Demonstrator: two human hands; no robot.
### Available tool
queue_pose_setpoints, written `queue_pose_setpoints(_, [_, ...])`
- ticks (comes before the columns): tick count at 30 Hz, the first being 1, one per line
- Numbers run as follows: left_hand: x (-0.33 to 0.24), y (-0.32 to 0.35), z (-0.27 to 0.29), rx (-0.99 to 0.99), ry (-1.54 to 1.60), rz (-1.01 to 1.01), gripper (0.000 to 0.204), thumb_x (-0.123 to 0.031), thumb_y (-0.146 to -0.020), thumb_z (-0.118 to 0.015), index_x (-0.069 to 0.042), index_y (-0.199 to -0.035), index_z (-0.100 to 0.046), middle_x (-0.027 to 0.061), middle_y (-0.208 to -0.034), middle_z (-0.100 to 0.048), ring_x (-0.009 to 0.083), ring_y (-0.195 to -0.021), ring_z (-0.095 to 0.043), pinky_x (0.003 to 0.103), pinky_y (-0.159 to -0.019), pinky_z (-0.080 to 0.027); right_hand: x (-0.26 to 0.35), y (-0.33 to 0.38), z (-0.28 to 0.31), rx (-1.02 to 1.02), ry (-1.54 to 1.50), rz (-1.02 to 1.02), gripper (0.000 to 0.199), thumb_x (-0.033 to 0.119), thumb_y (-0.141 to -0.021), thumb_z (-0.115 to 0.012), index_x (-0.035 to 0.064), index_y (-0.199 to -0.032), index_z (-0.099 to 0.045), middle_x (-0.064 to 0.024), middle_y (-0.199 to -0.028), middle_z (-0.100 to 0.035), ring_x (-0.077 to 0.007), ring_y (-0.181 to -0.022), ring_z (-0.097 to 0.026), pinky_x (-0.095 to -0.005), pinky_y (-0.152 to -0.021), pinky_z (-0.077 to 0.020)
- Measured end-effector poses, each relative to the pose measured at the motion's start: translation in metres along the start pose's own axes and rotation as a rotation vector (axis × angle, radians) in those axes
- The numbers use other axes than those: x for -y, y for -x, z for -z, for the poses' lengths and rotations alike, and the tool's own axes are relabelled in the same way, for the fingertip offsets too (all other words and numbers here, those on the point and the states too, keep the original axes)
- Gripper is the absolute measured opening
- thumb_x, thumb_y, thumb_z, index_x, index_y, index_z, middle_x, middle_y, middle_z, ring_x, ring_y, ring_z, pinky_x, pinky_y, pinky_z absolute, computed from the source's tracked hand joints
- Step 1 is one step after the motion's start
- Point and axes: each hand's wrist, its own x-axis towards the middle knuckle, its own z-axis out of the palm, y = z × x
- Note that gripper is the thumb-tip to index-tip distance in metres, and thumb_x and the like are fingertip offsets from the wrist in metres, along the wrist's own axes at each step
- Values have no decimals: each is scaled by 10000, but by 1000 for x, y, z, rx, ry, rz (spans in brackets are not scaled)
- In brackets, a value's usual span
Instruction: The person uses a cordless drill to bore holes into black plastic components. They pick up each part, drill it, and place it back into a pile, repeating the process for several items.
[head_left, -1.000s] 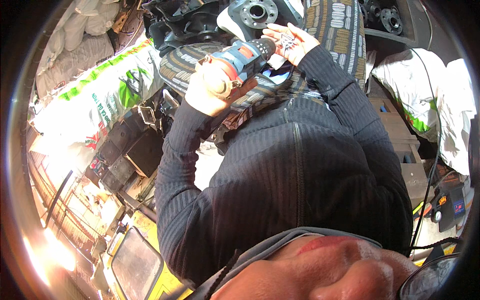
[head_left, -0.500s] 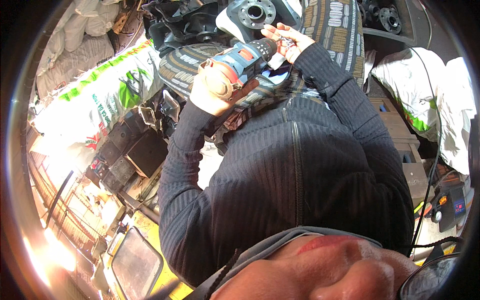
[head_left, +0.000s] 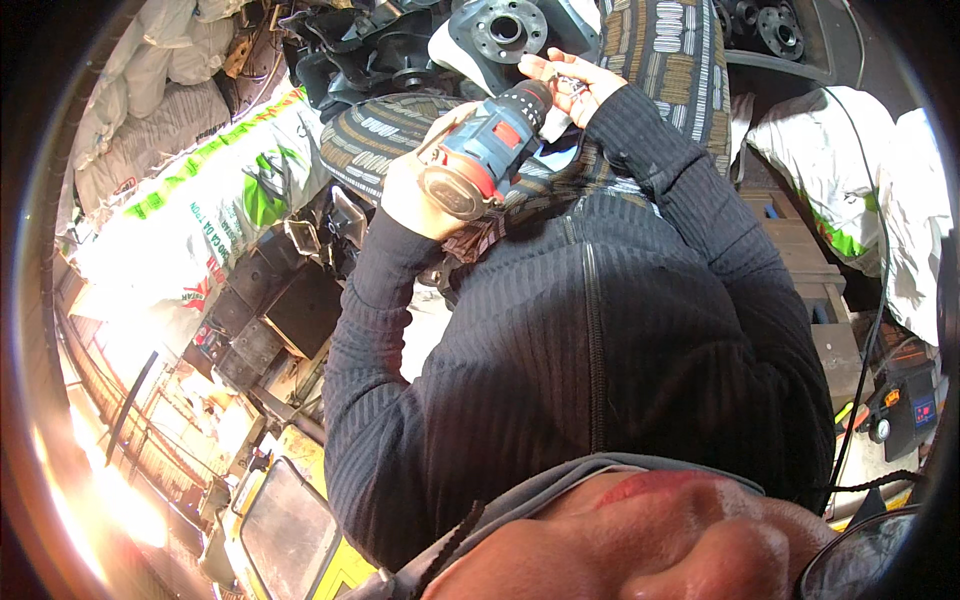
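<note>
My left hand [head_left: 412,200] is wrapped round the grip of a blue and red cordless drill [head_left: 492,145]. The drill's black chuck [head_left: 530,98] points up and right, toward my right hand [head_left: 598,88]. Palm up and with fingers half curled, that hand holds small shiny metal pieces [head_left: 570,86] right by the chuck; their exact kind is too small to tell. Just beyond the hands lies a black metal part with a round, holed hub flange [head_left: 506,32]. Patterned cushion-like padding [head_left: 665,75] runs beneath and beside my hands.
Dark metal parts [head_left: 370,50] are heaped at the far left. More flanged hubs [head_left: 778,35] sit in a bin at the far right. White sacks [head_left: 825,165] stand to the right, near a hanging black cable [head_left: 872,290]. A large white and green sack [head_left: 220,190] lies left.
The drill has tilted, its rear end swinging slightly toward me with my left hand. My right hand stays in nearly the same place by the chuck.
</note>
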Motion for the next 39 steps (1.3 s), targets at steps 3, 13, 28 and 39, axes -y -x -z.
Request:
queue_pose_setpoints(3, [0, -6, 6, 12, -127, -38, 552, -280, -700, -725, -61, -1150, -492, 124, -1042, -586, 269, -967, -571, 348, -848, -442, -2, 0, 3, -54, 145, 80, 215, 69, -878, -478, -3, -1080, -484, -207, -1102, -556, -279, -985, -576, -378, -787, -510])
queue_pose_setpoints(13, [21, -56, 24, -14, -166, 117, 521, -387, -663, -748, -44, -1023, -588, 93, -909, -644, 228, -887, -599, 327, -825, -441, -6, -3, 5, -311, 428, 79, 280, 172, -833, -557, 43, -1080, -574, -138, -960, -570, -241, -767, -592, -347, -650, -532])
queue_pose_setpoints(28, [24, -80, 18, 82, -455, 41, 528, -397, -657, -740, -19, -992, -585, 127, -887, -630, 253, -770, -616, 332, -695, -484, -10, 1, -4, -320, 508, 184, 266, 124, -911, -430, 61, -1152, -525, -63, -919, -578, -122, -712, -536, -260, -620, -487])
queue_pose_setpoints(39, [21, -113, 32, 342, -708, -88, 496, -453, -679, -695, -50, -955, -606, 127, -821, -634, 268, -724, -626, 337, -667, -503, -13, -29, 1, -326, 872, 274, 296, 251, -926, -446, 16, -775, -547, -3, -579, -453, -76, -492, -425, -226, -451, -390])
